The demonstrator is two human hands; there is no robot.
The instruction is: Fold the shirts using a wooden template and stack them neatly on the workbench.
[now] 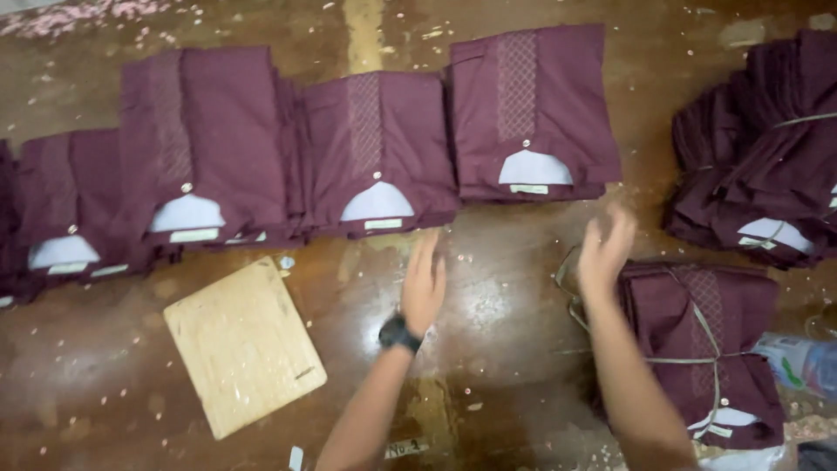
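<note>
Several stacks of folded maroon shirts lie in a row on a brown floor; the nearest are the middle stack (379,153) and the right stack (532,113), each with a white collar insert. My left hand (425,283), with a black watch on its wrist, hovers open just below the middle stack. My right hand (604,249) is open and blurred, just below the right stack. Right beside my right arm lies a tied bundle of maroon shirts (706,340), bound with string.
A pale wooden board (244,344) lies on the floor at lower left. More maroon stacks sit at the left (200,139) and far left (65,201). A heap of tied bundles (767,148) fills the upper right. A plastic packet (802,362) lies at the right edge.
</note>
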